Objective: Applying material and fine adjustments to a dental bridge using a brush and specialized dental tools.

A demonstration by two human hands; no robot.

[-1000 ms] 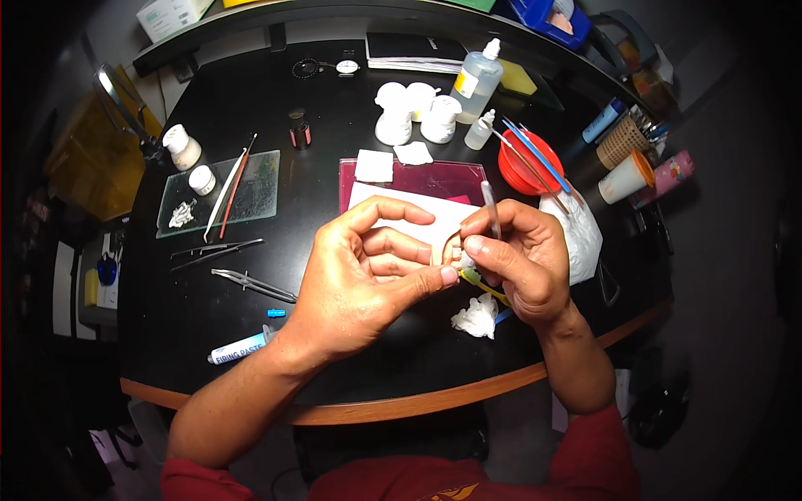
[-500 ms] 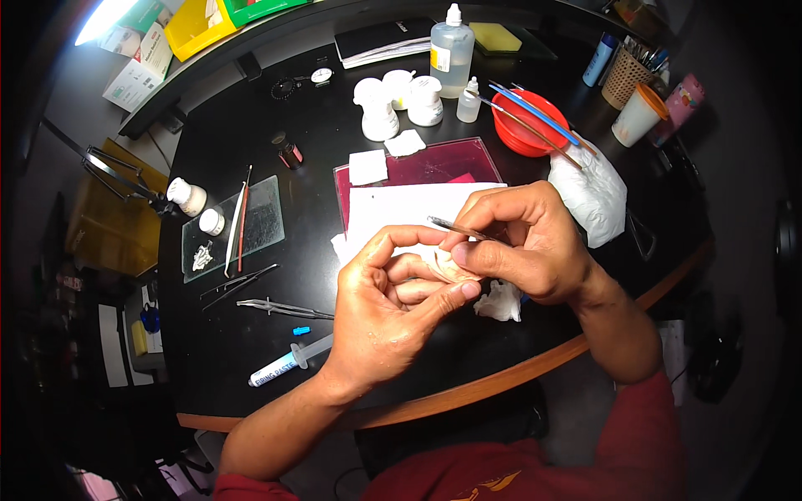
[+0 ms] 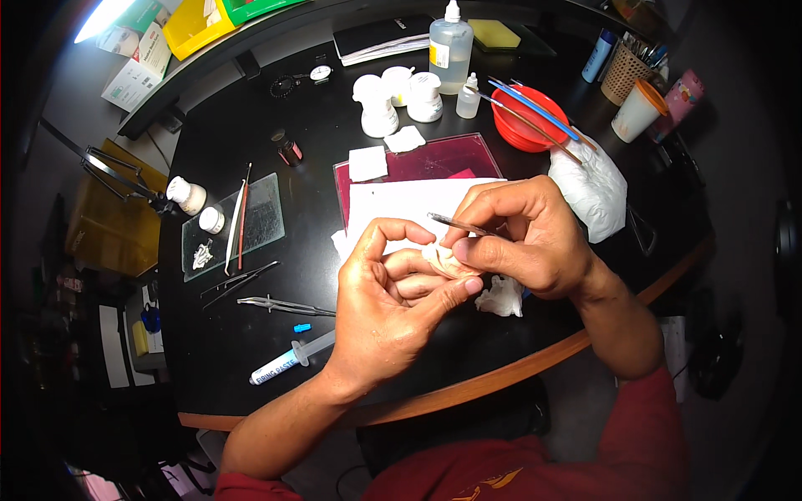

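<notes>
Pinching a small pale object (image 3: 449,265), the left hand (image 3: 380,309) sits beside the right hand (image 3: 535,242), which clasps a slim dark tool (image 3: 455,223); crumpled tissue (image 3: 501,299) lies near the right hand.

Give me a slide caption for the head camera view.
At a black workbench, the left hand holds a small pale piece; the right hand holds a slim dark tool.

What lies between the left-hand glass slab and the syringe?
In the head view: a dark tweezer-like tool, silver tweezers and a small blue piece.
</notes>
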